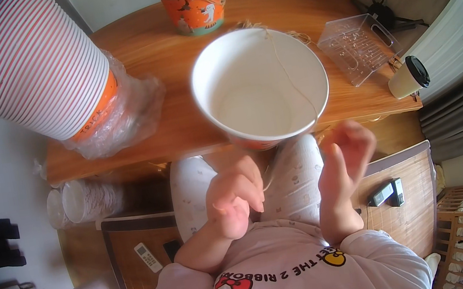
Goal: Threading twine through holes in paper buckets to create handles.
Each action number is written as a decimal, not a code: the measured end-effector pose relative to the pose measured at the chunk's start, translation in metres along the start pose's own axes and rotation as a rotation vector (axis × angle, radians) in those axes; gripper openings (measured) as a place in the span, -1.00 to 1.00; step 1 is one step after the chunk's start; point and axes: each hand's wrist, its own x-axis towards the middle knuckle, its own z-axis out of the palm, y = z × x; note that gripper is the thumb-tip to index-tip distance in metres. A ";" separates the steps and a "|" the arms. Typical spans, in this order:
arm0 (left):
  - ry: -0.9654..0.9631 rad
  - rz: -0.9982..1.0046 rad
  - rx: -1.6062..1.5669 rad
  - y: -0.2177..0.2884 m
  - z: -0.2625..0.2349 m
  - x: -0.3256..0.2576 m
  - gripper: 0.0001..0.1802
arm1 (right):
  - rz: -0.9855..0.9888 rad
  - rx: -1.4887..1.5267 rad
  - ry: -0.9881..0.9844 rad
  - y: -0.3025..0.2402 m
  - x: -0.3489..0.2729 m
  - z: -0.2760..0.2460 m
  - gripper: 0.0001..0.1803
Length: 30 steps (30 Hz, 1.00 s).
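Observation:
A large white paper bucket [237, 101] with an orange outside stands at the table's near edge, its open top toward me. A thin tan string [286, 69] hangs across its inside and over the rim. My left hand [236, 195] is below the bucket, over my lap, fingers curled together on a piece of string whose loose bend shows beside the fingertips. My right hand [349, 159] is raised just right of the bucket's lower rim, thumb and bent fingers apart, slightly blurred. Nothing shows in it.
A tall nested bucket stack [44, 71] in clear plastic leans at left. Another stack [194, 2] with string on it stands at the back. A clear plastic bin [358, 48] and a lidded cup [408, 77] are at right. More wrapped buckets [89, 200] lie below the table.

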 end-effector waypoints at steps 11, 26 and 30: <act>-0.214 -0.120 -0.026 0.001 0.003 -0.005 -0.23 | 0.522 0.760 -0.560 -0.026 -0.016 0.024 -0.59; -0.126 -0.186 -0.118 -0.004 -0.002 -0.018 -0.75 | 0.405 0.613 -0.387 -0.029 -0.021 0.027 -0.50; -0.038 -0.315 -0.026 0.016 0.007 -0.008 -0.92 | 0.366 0.580 -0.376 -0.032 -0.018 0.030 -0.47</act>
